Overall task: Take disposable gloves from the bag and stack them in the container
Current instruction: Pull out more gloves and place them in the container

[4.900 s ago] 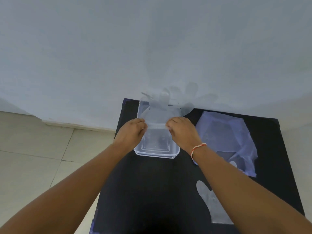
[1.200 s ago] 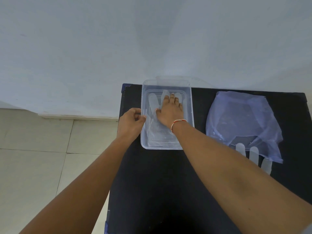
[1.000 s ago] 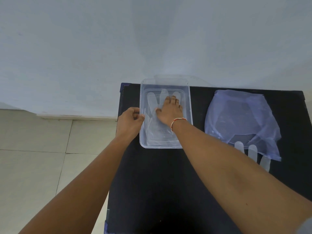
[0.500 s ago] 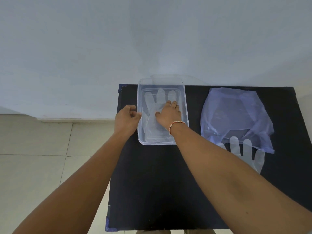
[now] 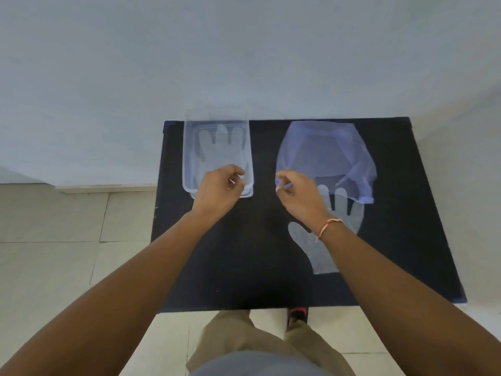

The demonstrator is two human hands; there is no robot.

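Both hands up off the table, nothing gripped!

Left hand [image 5: 221, 189], loosely curled and empty, hovers over the near end of the clear container [image 5: 189, 158], gloves [image 5: 219, 150] lying flat inside. Right hand [image 5: 298, 195], also curled and empty, hangs beside the bag [image 5: 325, 147], above a loose glove [image 5: 344, 213] poking from it.

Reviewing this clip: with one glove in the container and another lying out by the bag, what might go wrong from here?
1. The loose glove is thin film lying flat on the black table, partly under the right forearm; the arm might drag it along.
2. The clear container sits at the table's back-left corner, so a nudge from the left hand may push it off.
3. The glove's fingers tuck under the bag; lifting may snag it.
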